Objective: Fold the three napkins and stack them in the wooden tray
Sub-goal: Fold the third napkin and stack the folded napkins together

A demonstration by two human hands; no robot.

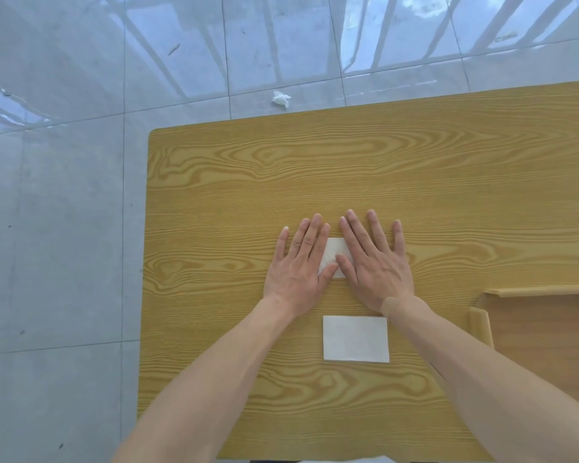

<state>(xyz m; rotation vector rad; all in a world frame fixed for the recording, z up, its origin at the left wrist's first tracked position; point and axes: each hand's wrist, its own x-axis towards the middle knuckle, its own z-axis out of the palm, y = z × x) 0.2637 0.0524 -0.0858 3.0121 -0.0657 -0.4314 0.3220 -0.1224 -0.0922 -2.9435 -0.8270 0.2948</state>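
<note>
While both hands lie flat on the counter [214,182], fingers spread wide and gripping nothing, the left hand [298,262] and right hand [371,262] press a small napkin [335,250] between them. A second folded napkin [355,339] sits nearer, apart. The tray [542,291] waits at the right edge

Matt white paper napkin [355,339] — wood-grain table [281,168], smooth; glossy floor tiles [64,228].

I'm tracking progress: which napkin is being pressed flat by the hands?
The farther napkin, under both the left hand and right hand; the nearer napkin lies untouched.
</note>
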